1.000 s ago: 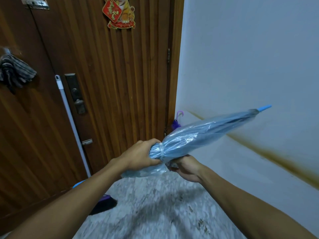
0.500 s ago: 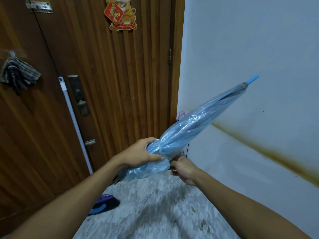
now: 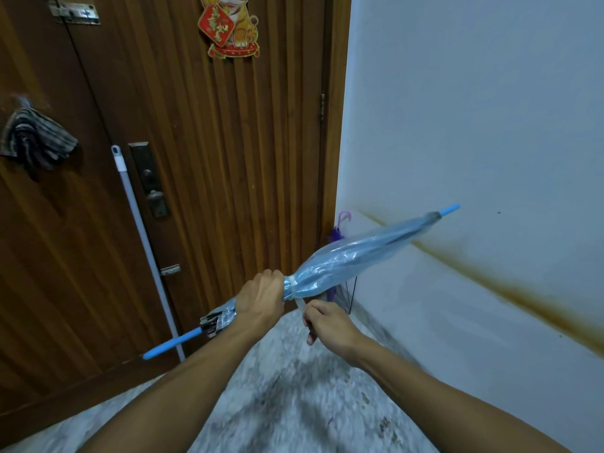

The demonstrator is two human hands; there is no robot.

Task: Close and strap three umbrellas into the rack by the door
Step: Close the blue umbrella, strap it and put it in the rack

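Blue umbrella (image 3: 356,261) is furled and held in the air before the door (image 3: 202,158), tip up-right toward the wall (image 3: 474,125), handle down-left; left hand (image 3: 260,300) is fisted round the canopy just below the strap (image 3: 292,287), right hand (image 3: 328,323) pinches the strap's loose tail under it. Looks like the strapping step: next, pull the tail snug round the folds and fasten it, left hand keeping them bunched. Rack (image 3: 349,294) sits in the corner behind, well apart, holding a purple umbrella (image 3: 338,232); other contents unclear.
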